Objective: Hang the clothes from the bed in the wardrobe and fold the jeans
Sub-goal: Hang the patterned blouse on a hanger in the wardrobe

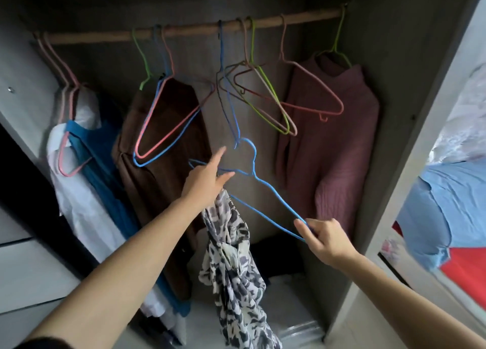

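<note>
Centre of frame: right hand (319, 237) pinches hanger (276, 195) at its lower corner, apparently to draw it out; left hand (207, 181), forefinger extended, grips garment (234, 256) dangling below, kept near for threading on.

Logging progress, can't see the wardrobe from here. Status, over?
Left grip holds patterned garment, forefinger out toward blue hanger. Right grip pinches hanger's end. Hook looks caught on darker blue hanger hanging from rod.

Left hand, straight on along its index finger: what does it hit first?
Likely the blue hanger's hook, snagged on a darker hanger above; depth unclear. The left hand also holds the patterned garment.
</note>
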A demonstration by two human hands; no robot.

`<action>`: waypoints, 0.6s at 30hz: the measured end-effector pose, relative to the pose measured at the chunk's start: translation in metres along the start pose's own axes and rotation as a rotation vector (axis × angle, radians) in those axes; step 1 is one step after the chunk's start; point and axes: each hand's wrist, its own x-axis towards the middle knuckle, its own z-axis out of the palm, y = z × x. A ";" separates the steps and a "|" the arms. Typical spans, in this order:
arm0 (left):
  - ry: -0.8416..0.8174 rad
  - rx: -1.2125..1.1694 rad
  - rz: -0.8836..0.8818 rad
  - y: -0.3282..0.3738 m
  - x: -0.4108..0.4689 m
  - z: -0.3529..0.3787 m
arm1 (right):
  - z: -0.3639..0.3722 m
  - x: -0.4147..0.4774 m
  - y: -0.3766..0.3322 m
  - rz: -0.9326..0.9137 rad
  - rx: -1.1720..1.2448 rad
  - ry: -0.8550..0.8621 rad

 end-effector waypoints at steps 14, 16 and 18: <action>-0.323 0.013 0.104 0.046 -0.030 0.026 | -0.006 0.054 -0.034 0.366 0.271 -0.204; -0.408 -0.113 -0.089 0.034 -0.031 0.019 | -0.005 0.043 -0.025 0.399 0.196 -0.234; -0.474 -0.186 -0.201 0.018 -0.033 0.012 | -0.006 0.029 -0.015 0.446 0.197 -0.230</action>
